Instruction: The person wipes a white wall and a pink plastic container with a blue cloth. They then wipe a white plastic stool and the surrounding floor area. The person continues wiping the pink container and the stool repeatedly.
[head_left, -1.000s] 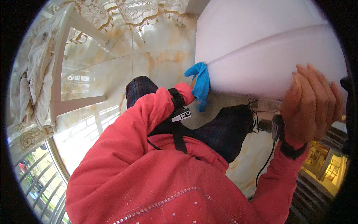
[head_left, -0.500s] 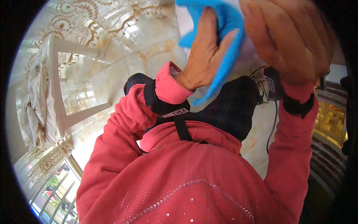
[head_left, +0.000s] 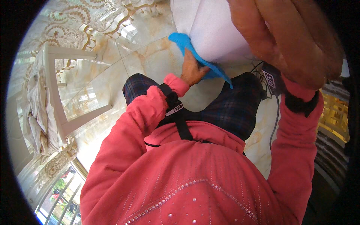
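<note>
A blue cloth (head_left: 215,68) is gripped in my left hand (head_left: 193,69), low in front of my knees. The cloth lies along the lower edge of a large white, smooth-sided thing (head_left: 215,33); my left fingers are partly hidden behind the cloth. Close to the camera at the upper right, my right hand (head_left: 288,41) is raised beside the top of the white thing. Its fingers are bent and close together, and their tips run out of the picture. What they hold, if anything, is hidden.
On the left stands a white frame (head_left: 56,90) with pale fabric (head_left: 39,108) draped over it. Lace curtains (head_left: 86,18) hang at the upper left. A dark cable (head_left: 276,120) runs over the marbled tile floor (head_left: 146,56) by my right knee. A yellow lattice panel (head_left: 333,116) stands at the right.
My left hand has moved down and away from the camera with the blue cloth, toward the white thing's lower edge. My right hand has shifted slightly and looks nearer.
</note>
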`<state>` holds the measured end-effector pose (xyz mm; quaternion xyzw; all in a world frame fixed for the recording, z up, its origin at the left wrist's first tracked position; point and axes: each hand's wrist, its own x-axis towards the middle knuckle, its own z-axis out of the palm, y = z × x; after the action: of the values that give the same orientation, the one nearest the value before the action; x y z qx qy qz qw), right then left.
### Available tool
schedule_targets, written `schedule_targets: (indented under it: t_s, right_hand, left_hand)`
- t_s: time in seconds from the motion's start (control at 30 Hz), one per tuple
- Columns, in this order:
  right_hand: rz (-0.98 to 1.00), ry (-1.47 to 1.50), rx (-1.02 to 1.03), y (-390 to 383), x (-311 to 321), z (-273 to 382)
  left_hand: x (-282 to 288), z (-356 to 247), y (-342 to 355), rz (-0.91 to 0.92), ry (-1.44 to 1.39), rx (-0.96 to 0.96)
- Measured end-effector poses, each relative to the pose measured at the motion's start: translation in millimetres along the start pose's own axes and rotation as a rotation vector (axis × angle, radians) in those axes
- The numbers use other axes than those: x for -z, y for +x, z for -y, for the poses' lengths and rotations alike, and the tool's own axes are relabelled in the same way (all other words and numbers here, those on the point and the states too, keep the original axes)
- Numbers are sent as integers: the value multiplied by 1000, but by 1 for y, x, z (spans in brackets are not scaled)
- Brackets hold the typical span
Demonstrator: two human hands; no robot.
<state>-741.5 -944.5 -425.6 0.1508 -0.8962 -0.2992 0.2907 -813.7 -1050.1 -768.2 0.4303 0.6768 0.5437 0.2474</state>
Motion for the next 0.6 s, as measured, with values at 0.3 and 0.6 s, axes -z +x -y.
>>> schedule_targets:
  t_s: [0.3, 0.6]
  right_hand:
    - [-18, 31, -11, 2, -2, 5]
    - [-233, 830, -410, -33, -17, 89]
  left_hand:
    - [-11, 54, -4, 89, 115, 130]
    - [33, -61, 14, -30, 159, 36]
